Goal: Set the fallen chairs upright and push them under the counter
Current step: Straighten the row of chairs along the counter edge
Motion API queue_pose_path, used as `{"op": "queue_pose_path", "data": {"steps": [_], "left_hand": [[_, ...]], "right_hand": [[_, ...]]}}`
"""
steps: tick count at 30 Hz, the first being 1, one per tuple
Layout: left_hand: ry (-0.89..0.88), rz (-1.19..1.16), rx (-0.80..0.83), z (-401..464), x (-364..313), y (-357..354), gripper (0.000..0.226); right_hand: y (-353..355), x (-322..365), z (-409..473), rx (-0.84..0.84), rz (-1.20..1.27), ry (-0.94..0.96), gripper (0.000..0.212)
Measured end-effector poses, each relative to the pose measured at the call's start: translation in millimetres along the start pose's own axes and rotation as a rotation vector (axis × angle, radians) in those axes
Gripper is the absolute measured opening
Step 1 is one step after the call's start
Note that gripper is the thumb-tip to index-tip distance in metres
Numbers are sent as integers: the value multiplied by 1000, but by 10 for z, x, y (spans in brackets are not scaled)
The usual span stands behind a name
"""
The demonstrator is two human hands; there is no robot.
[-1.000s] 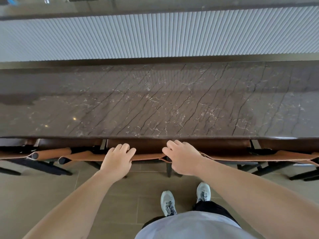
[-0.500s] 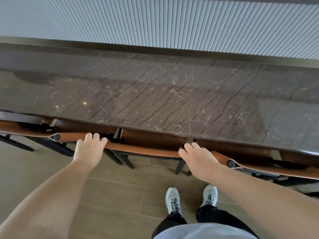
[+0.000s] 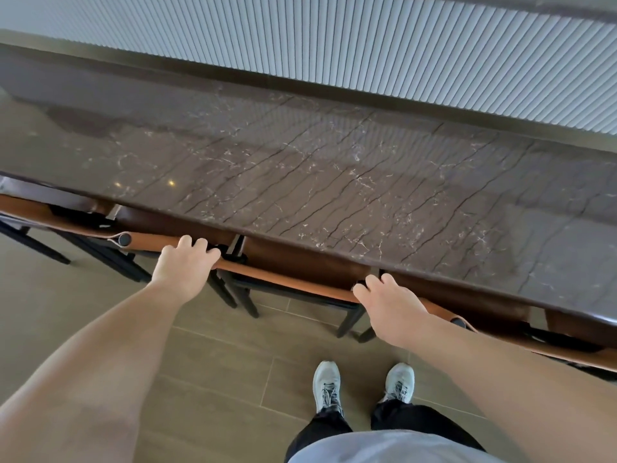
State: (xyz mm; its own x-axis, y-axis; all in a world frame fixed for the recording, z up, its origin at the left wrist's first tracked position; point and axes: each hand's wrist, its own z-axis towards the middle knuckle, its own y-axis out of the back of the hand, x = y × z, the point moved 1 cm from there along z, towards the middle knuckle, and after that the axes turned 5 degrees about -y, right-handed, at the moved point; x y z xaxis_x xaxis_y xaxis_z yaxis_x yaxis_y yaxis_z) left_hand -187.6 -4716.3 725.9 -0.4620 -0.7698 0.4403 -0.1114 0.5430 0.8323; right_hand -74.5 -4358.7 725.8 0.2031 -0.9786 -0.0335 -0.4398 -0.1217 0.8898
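A chair with a tan leather backrest (image 3: 287, 280) and black legs stands upright, tucked under the dark marble counter (image 3: 334, 182). My left hand (image 3: 182, 267) grips the top of the backrest at its left end. My right hand (image 3: 389, 307) grips the same backrest at its right end. The chair's brown seat (image 3: 300, 259) shows just below the counter's edge; most of it is hidden beneath the counter.
More chairs of the same kind stand under the counter on the left (image 3: 66, 225) and on the right (image 3: 534, 339). A ribbed white wall panel (image 3: 367, 45) runs behind the counter. My feet in grey shoes (image 3: 362, 385) stand on the tiled floor.
My view has turned and shifted so the counter runs diagonally. My hands have spread apart along the backrest, from its middle out to its two ends.
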Motion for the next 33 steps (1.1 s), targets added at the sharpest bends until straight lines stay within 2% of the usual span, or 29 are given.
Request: {"op": "queue_pose_path", "data": {"steps": [5, 12, 17, 21, 24, 26, 30, 33], "left_hand": [[21, -29, -5, 40, 5, -62, 37], [76, -40, -56, 63, -96, -41, 26], [-56, -59, -134, 58, -437, 83, 26], [-170, -194, -162, 73, -757, 176, 25], [-298, -419, -211, 47, -969, 273, 35], [-328, -686, -256, 0, -1144, 472, 44], [-129, -1385, -183, -91, -1616, 1027, 34], [38, -1908, -62, -112, -2007, 1418, 21]], "right_hand": [[38, 29, -2, 25, -1, -19, 50], [29, 63, -15, -17, -13, -26, 44], [37, 30, -70, -56, -42, 1, 43], [89, 10, -131, -79, 4, 29, 26], [122, 14, -179, -104, 144, 5, 17], [141, 4, -220, -125, 307, -57, 17], [198, -131, -333, -100, 743, -221, 24], [234, -335, -469, -137, 1072, -385, 15]]}}
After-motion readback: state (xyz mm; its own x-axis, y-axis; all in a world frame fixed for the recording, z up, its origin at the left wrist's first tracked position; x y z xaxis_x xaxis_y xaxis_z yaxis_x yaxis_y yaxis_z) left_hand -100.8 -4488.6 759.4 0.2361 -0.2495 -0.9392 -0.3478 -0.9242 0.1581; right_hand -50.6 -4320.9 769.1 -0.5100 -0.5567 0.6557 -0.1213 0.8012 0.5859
